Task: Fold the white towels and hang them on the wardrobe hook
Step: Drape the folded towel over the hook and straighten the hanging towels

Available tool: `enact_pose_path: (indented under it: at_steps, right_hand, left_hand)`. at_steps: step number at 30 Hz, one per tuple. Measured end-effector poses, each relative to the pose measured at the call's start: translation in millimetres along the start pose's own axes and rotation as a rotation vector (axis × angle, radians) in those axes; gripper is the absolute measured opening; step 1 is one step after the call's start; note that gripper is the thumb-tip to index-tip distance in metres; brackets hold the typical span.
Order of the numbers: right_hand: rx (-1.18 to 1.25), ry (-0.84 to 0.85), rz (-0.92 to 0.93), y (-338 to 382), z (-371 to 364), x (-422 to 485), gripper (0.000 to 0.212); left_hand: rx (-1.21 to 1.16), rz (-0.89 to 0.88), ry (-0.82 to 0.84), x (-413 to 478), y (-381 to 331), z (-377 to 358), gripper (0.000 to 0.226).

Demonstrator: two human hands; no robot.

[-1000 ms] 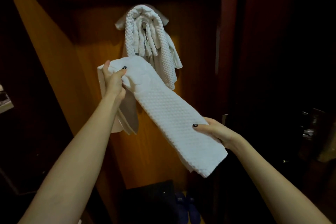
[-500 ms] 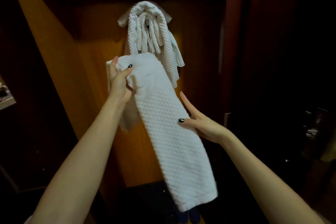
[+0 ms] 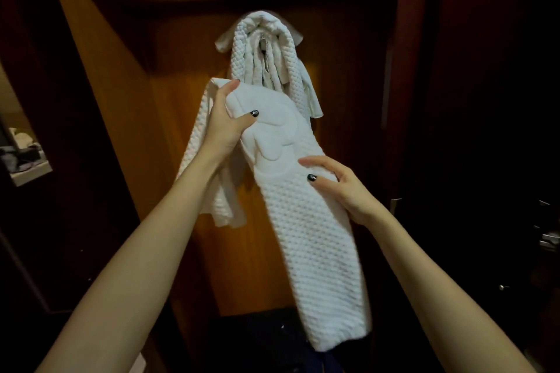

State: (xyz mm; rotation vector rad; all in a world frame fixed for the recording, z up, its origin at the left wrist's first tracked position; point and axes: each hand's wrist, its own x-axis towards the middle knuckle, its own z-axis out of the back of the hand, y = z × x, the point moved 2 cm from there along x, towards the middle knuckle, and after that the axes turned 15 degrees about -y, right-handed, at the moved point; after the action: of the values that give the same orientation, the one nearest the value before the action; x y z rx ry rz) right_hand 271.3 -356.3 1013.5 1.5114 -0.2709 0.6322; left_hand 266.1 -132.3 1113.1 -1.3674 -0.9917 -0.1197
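Observation:
A long white waffle-weave towel [image 3: 315, 254], folded into a narrow strip, hangs in front of the wooden wardrobe back panel [image 3: 169, 136]. My left hand [image 3: 225, 123] grips its upper fold, with one end drooping behind my left forearm. My right hand [image 3: 339, 188] holds the towel's right edge lower down, thumb on the front. Above, several white towels [image 3: 266, 54] hang bunched over the wardrobe hook [image 3: 263, 43], which shows only as a small metal glint between them.
The wardrobe's dark right side panel [image 3: 421, 100] and left wall frame the space. A dark bag or box [image 3: 260, 339] sits on the wardrobe floor. At far left a lit shelf [image 3: 24, 154] holds small items. Metal fittings [image 3: 548, 230] show at right.
The long towel swung from slanting to hanging nearly straight down. My right hand slid up from its lower part to its middle edge. My left hand kept its grip at the top.

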Motion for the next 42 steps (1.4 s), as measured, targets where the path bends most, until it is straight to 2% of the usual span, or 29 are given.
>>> enact_pose_path:
  at_steps: [2,5,8,11,13,17,20,23,26,29,33,36,42]
  right_hand:
    - [0.006,0.030,-0.022,0,6,5,0.039]
    - [-0.012,0.069,-0.068,5,15,20,0.053]
    - [-0.055,0.127,-0.090,18,24,43,0.046]
    - [-0.068,0.250,-0.121,38,26,68,0.043]
    - [-0.043,0.306,-0.122,55,27,85,0.046]
    - [0.048,0.294,-0.084,88,35,120,0.048]
    - [0.106,0.355,-0.096,102,38,139,0.036]
    - [0.040,0.323,-0.085,104,44,155,0.028]
    - [-0.101,0.283,-0.090,101,51,170,0.033]
    - [-0.125,0.279,-0.093,105,55,189,0.042]
    - [-0.167,0.219,-0.004,118,58,231,0.037]
    - [-0.257,0.130,0.145,128,52,268,0.034]
    - [-0.153,0.084,0.296,148,44,352,0.031]
  left_hand:
    - [0.036,-0.054,-0.018,-2,0,0,0.064]
    - [-0.097,0.006,-0.025,-2,0,1,0.059]
    - [-0.312,0.160,-0.056,-1,0,0,0.052]
    - [-0.448,0.320,-0.155,4,-4,-5,0.045]
    - [-0.562,0.425,-0.191,9,-10,-8,0.049]
    - [-0.905,0.705,-0.331,7,-14,-12,0.055]
    - [-1.007,0.838,-0.276,0,-14,-19,0.042]
    - [-0.926,0.712,-0.236,6,-14,-21,0.046]
    - [-0.669,0.411,-0.251,24,-15,-19,0.047]
    - [-0.422,0.096,-0.249,50,-16,-16,0.043]
    - [-0.178,-0.205,-0.230,92,-26,-9,0.041]
    - [-0.012,-0.354,-0.204,124,-35,-8,0.041]
    - [0.227,-0.544,-0.179,204,-35,-15,0.041]
